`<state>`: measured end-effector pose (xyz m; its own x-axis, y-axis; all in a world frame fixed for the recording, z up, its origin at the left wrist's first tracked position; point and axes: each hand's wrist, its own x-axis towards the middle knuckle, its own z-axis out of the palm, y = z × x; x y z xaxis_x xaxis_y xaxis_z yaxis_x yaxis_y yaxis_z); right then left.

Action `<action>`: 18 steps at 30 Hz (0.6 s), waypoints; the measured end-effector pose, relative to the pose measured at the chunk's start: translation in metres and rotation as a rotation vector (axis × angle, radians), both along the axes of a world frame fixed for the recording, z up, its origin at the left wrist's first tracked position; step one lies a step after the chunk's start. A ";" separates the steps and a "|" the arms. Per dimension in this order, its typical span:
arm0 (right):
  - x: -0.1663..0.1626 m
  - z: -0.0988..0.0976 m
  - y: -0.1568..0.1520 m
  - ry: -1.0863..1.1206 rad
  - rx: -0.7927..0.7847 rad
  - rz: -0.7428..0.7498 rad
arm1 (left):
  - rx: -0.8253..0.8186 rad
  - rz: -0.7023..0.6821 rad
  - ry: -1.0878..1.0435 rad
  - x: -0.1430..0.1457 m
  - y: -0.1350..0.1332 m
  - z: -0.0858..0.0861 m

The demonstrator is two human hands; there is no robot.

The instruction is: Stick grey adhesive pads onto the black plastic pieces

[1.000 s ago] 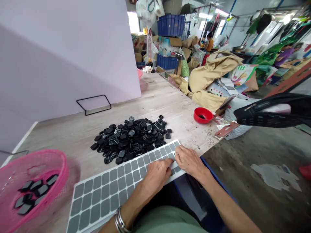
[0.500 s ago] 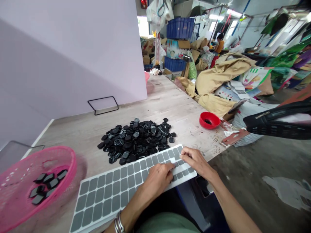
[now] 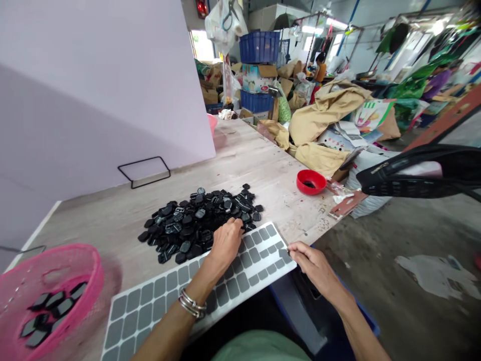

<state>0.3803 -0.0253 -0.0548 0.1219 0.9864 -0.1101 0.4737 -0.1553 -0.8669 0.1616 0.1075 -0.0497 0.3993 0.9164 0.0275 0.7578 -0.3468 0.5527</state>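
Note:
A white sheet of grey sticker pads lies along the near edge of the wooden table. Behind it sits a heap of small black plastic pieces. My left hand reaches over the sheet, its fingertips curled into the near edge of the black heap; whether it grips a piece is hidden. My right hand hovers at the sheet's right corner, with thumb and forefinger pinched on what looks like a small grey pad.
A pink basket with several black pieces stands at the near left. A red bowl sits near the table's right edge. A black wire frame leans at the lilac wall. Sacks, blue crates and a person are beyond.
My left hand has moved off the sheet's right end forward to the black heap. My right hand has drawn back to the sheet's corner, pinching a pad.

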 end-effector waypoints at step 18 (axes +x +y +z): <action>-0.079 0.008 -0.004 0.426 -0.107 0.389 | -1.067 0.179 -1.063 -0.032 -0.089 0.010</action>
